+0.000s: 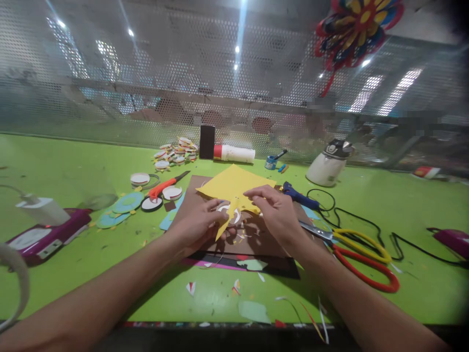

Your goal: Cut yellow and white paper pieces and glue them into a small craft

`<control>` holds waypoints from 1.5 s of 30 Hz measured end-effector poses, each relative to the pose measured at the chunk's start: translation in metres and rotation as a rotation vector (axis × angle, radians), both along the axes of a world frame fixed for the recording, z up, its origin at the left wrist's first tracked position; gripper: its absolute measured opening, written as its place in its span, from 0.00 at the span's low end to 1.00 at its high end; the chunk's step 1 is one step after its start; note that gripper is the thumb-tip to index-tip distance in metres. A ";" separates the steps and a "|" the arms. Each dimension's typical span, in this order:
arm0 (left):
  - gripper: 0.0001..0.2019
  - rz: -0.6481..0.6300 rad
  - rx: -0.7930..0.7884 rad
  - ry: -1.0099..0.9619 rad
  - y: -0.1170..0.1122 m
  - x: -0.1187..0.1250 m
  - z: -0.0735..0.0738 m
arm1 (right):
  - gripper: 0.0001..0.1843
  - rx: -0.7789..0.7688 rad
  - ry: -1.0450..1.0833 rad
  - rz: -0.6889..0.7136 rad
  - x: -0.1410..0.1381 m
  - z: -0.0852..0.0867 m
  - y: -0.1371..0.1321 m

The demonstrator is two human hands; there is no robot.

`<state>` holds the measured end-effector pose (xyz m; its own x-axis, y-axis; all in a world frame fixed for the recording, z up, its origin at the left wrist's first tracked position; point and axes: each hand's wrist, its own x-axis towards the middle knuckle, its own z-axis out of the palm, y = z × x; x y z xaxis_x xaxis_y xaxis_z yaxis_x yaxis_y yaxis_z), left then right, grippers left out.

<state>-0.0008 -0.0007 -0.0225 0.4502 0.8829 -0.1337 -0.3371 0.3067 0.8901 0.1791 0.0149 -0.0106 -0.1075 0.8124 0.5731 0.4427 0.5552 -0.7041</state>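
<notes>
My left hand (pixel 200 222) is closed, gripping a small round paper disc (pixel 234 218) with a pale ring on its face. A narrow pointed yellow paper strip (pixel 226 222) lies across the disc, close to the left fingertips. To the right of the disc, my right hand (pixel 275 208) has its thumb and forefinger brought together; whatever is between them is too small to make out. A yellow paper sheet (pixel 234 178) lies just beyond both hands, on a brown board (pixel 194 195). Below the hands, tiny paper scraps are scattered on the board.
Big scissors (pixel 362 244) with red and yellow handles and a blue glue gun (pixel 300 195) with a black cord are at right. An orange-handled cutter (pixel 163 187), blue paper rings (pixel 128 201) and a purple power strip (pixel 54 237) are left. A white kettle (pixel 328 166) stands behind.
</notes>
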 end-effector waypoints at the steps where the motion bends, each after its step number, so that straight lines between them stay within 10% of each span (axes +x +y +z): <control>1: 0.19 -0.001 -0.003 -0.003 0.000 0.000 0.000 | 0.11 -0.013 0.006 0.006 0.000 0.001 0.000; 15: 0.23 0.058 0.075 0.104 -0.004 0.003 -0.003 | 0.06 0.146 -0.662 -0.051 -0.012 0.001 -0.020; 37: 0.20 0.003 0.057 0.100 -0.002 0.003 -0.002 | 0.03 0.206 -0.391 -0.083 -0.010 0.005 -0.018; 45: 0.21 -0.027 0.020 0.068 0.001 -0.002 -0.002 | 0.14 -0.023 -0.380 -0.408 0.061 0.032 0.040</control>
<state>-0.0024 0.0003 -0.0248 0.4645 0.8732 -0.1472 -0.2675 0.2968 0.9167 0.2405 0.0550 0.0211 0.0228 0.8433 0.5369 0.8439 0.2718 -0.4627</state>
